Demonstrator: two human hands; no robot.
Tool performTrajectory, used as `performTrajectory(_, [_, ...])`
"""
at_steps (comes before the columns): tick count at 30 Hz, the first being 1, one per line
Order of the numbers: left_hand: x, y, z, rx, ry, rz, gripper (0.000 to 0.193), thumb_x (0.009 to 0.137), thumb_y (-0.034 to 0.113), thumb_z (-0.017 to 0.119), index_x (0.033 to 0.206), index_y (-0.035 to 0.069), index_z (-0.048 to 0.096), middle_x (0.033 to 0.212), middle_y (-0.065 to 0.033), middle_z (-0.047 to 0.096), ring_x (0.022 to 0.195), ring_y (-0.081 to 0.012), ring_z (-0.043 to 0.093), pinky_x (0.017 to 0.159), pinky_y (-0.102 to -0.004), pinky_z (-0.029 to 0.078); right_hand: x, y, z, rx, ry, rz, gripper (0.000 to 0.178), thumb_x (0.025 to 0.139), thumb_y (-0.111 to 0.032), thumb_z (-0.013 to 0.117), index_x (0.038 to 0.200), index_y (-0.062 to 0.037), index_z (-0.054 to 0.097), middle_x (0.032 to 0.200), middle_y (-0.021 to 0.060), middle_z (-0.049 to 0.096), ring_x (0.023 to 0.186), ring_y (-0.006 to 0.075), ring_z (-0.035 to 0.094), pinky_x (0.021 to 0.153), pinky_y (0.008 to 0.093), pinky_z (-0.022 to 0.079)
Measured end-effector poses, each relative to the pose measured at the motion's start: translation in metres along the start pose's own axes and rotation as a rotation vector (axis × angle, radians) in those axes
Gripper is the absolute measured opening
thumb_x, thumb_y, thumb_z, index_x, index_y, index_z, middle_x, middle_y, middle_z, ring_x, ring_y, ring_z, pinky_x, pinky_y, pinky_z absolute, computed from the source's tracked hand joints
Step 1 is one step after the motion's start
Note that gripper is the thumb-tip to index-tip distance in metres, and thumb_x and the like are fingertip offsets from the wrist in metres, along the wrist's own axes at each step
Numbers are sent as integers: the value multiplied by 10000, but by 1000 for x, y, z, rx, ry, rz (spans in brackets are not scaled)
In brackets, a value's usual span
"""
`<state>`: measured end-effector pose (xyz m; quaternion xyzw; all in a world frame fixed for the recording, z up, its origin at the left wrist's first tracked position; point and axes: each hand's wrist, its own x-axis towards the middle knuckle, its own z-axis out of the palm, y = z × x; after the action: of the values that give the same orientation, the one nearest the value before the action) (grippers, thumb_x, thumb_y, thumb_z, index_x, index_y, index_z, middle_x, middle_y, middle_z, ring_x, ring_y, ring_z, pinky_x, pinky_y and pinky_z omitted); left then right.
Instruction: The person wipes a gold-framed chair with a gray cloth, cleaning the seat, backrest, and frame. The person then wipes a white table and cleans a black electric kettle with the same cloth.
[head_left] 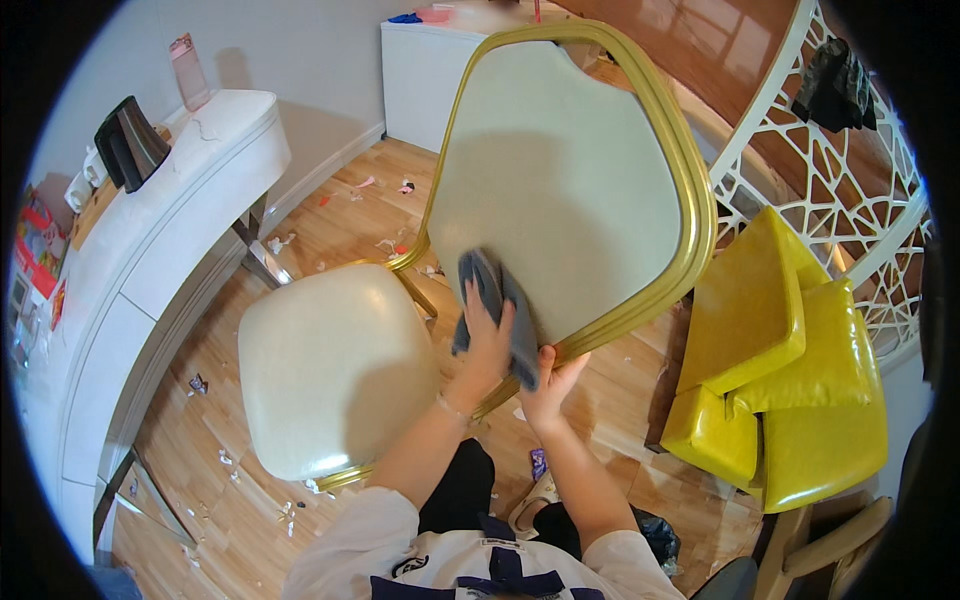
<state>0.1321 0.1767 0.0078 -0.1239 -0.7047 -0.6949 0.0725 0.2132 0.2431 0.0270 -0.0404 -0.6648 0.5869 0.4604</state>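
A chair with a gold frame stands in front of me, its pale padded backrest [560, 170] rising at the centre and its cream seat [320, 370] to the left. My left hand [486, 340] presses a dark grey cloth [490, 285] against the lower part of the backrest. The cloth hangs partly over the backrest's lower edge. With my right hand [550, 385] I grip the gold frame [620, 335] at its lower edge, the thumb on top beside the cloth; part of the fingers is hidden behind the frame.
At the left, a curved white desk [180, 230] holds a black kettle [132, 145] and a pink bottle [190, 72]. A yellow armchair [780, 390] stands at right, before a white lattice screen [830, 170]. Paper scraps litter the wooden floor [200, 420]. A dark plastic bag [657, 540] lies near my feet.
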Motion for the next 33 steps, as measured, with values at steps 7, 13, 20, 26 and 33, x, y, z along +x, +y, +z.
performTrajectory(7, [-2,128,8,70,-270,417,711,932,386,537,1452,-28,284,1587,-226,54,1445,-470,15,1117,-610,35,15,-6,-12,714,-125,559,593,945,-209,607,1410,19,318,1352,117,463,1240,219,449,1068,367,349])
performTrajectory(13, [2,216,37,469,-229,989,446,850,362,597,1177,62,641,1550,-276,154,1399,-528,143,1057,-674,168,12,19,-75,379,-147,240,502,994,-261,481,1407,2,367,1386,134,453,1269,226,449,1050,367,371])
performTrajectory(20, [-56,134,35,686,-49,807,323,777,231,663,1060,76,688,1486,-235,321,1332,-510,301,1007,-649,292,18,-80,-88,-117,217,-432,346,989,-184,436,1278,7,441,1410,190,369,1295,296,395,1075,404,330])
performTrajectory(26, [-49,166,-9,553,-325,824,323,757,143,663,1050,7,671,1391,-322,418,1199,-482,468,932,-500,436,13,-107,-47,3,-206,-59,527,941,-82,477,1399,125,318,1459,285,311,1352,400,333,1096,418,286])
performTrajectory(33, [-49,151,-22,153,-159,589,430,852,99,623,1248,-27,516,1394,-235,451,1267,-362,471,1041,-430,386,118,-140,-30,-321,-6,-527,638,844,3,605,1414,90,331,1335,297,452,1185,429,496,1019,433,387])
